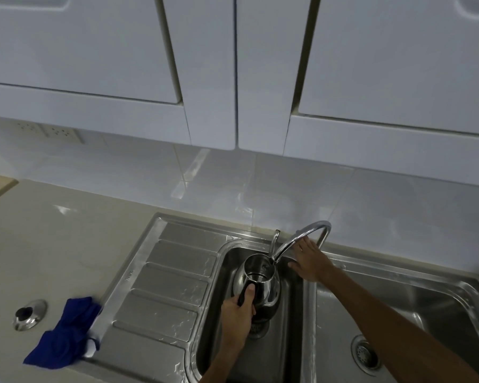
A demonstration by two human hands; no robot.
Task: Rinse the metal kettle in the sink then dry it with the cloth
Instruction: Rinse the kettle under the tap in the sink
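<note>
Steel-bodied, the kettle (257, 283) sat upright in the small sink basin (285, 341), its mouth directly beneath the faucet (296, 240) outlet, left hand (239, 310) clenched on its black handle, right hand (310, 261) spread loose behind the faucet.

Nothing I could read anywhere. A small stamped mark sat on the drainboard (161, 275) rim, at about nine o'clock from the kettle (257, 283) I held, but it was too tiny and blurred to make out. The kettle itself showed me no legible label.
</note>
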